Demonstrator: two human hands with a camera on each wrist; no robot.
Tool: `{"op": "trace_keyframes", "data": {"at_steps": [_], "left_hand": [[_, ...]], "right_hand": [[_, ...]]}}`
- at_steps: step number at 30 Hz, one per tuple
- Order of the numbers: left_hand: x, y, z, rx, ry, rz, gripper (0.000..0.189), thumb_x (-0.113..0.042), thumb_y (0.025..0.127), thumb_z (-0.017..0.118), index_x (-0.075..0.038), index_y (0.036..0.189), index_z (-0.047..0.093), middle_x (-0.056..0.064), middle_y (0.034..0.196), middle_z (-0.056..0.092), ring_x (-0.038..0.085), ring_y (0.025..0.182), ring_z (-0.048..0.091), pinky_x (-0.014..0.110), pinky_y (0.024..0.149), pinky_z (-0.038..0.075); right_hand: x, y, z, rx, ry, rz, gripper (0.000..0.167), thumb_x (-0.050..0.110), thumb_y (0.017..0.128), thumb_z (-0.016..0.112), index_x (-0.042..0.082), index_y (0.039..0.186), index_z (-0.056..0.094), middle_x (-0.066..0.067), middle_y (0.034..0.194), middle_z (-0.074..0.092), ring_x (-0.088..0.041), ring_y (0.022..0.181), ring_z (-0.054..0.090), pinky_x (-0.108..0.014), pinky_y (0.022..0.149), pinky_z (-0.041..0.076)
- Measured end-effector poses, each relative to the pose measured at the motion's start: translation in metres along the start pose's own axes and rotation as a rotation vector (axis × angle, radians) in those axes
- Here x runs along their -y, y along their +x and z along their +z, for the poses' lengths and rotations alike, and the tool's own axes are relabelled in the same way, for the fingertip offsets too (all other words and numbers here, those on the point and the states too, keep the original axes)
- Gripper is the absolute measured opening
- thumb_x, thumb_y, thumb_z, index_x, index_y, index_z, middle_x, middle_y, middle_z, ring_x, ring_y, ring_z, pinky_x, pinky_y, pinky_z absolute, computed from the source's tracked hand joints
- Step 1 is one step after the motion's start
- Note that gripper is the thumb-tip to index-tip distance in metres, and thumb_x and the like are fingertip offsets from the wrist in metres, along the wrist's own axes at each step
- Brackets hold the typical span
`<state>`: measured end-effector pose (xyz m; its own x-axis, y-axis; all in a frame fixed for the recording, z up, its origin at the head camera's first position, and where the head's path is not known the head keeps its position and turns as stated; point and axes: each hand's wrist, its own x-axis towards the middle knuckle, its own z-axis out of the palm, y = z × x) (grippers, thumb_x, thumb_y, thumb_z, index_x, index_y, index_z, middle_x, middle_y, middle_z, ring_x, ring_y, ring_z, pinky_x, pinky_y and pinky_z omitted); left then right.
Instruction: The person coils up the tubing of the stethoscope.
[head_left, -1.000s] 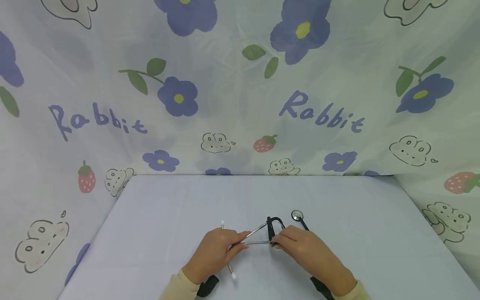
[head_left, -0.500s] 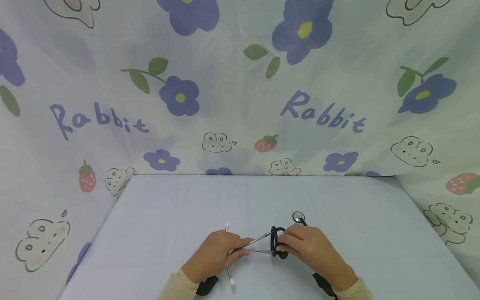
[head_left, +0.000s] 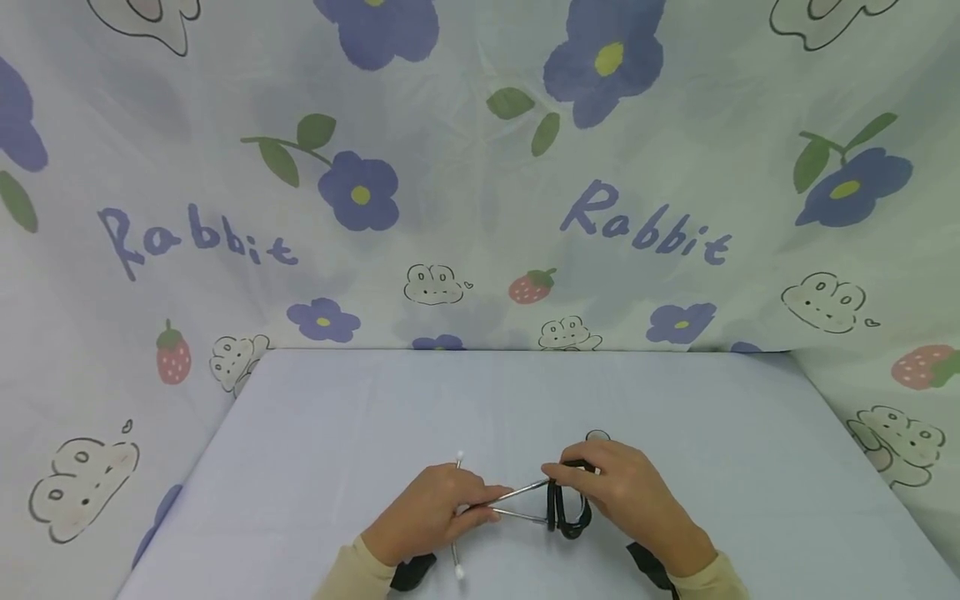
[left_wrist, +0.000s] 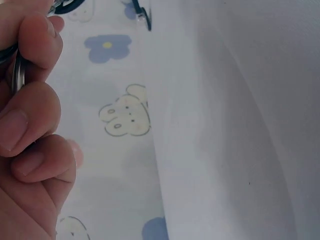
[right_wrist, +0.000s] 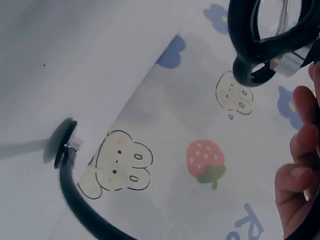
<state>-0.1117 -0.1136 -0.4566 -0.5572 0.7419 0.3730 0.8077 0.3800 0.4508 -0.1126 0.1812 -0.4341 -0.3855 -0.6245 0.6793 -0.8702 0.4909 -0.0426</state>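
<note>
A stethoscope is between both hands above the white table. My left hand (head_left: 435,508) pinches its two metal ear tubes (head_left: 517,515) between thumb and fingers; white eartips (head_left: 459,572) stick out on either side of that hand. My right hand (head_left: 622,492) grips the black tubing (head_left: 576,531), which is looped around the far end of the metal tubes. In the right wrist view the loops (right_wrist: 245,50) hang beside the curled fingers (right_wrist: 295,180), and the round chest piece (right_wrist: 67,145) stands at the table on its stretch of tubing. From the head, my right hand mostly hides that chest piece.
A white cloth covers the table (head_left: 337,417), with a patterned curtain (head_left: 480,183) of flowers and rabbits behind and at both sides. Black wrist straps (head_left: 414,573) show under the forearms near the front edge.
The right hand has shifted around the tubing, ending at the top of the loops. Those loops have come nearer the front and show more fully. The chest piece has become mostly covered.
</note>
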Motion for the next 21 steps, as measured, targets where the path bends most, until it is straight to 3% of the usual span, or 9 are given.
{"op": "trace_keyframes", "data": {"at_steps": [4, 9, 15, 19, 21], "left_hand": [[0.0, 0.0, 0.0, 0.017, 0.008, 0.029, 0.026, -0.029, 0.096, 0.07, -0.015, 0.116, 0.077, -0.016, 0.077, 0.066, -0.011, 0.066, 0.043, 0.008, 0.065, 0.035], [0.0, -0.001, -0.001, 0.008, -0.01, 0.042, 0.027, -0.03, 0.096, 0.069, -0.015, 0.117, 0.077, -0.016, 0.078, 0.066, -0.009, 0.068, 0.044, 0.01, 0.069, 0.039], [-0.001, -0.001, -0.001, -0.002, -0.099, 0.026, 0.028, -0.029, 0.097, 0.067, -0.014, 0.119, 0.076, -0.016, 0.08, 0.066, -0.008, 0.068, 0.044, 0.018, 0.076, 0.047], [0.0, -0.001, 0.0, -0.041, -0.153, 0.035, 0.027, -0.026, 0.098, 0.067, -0.012, 0.12, 0.075, -0.015, 0.078, 0.065, -0.008, 0.066, 0.043, 0.013, 0.068, 0.042], [0.002, -0.001, 0.001, -0.067, -0.185, 0.037, 0.027, -0.023, 0.097, 0.068, -0.01, 0.12, 0.075, -0.014, 0.078, 0.065, -0.008, 0.066, 0.044, 0.012, 0.065, 0.04]], "right_hand": [[-0.006, -0.001, 0.005, -0.086, 0.063, 0.019, 0.027, 0.035, 0.101, 0.061, 0.017, 0.104, 0.08, 0.006, 0.094, 0.067, -0.008, 0.074, 0.056, -0.015, 0.064, 0.047], [-0.014, -0.006, 0.011, -0.176, 0.151, 0.038, 0.025, 0.032, 0.098, 0.065, 0.013, 0.103, 0.08, 0.004, 0.096, 0.069, -0.01, 0.078, 0.061, -0.015, 0.068, 0.047], [-0.017, -0.013, 0.019, -0.099, 0.208, 0.118, 0.029, 0.029, 0.104, 0.055, 0.013, 0.113, 0.078, 0.0, 0.107, 0.066, -0.013, 0.087, 0.063, -0.014, 0.074, 0.05], [-0.016, -0.017, 0.024, -0.059, 0.232, 0.183, 0.033, 0.029, 0.106, 0.049, 0.014, 0.117, 0.076, -0.001, 0.109, 0.062, -0.013, 0.087, 0.062, -0.014, 0.075, 0.05], [-0.015, -0.017, 0.026, -0.074, 0.235, 0.205, 0.028, 0.024, 0.104, 0.054, 0.012, 0.117, 0.076, -0.001, 0.108, 0.062, -0.013, 0.086, 0.062, -0.015, 0.075, 0.05]]}}
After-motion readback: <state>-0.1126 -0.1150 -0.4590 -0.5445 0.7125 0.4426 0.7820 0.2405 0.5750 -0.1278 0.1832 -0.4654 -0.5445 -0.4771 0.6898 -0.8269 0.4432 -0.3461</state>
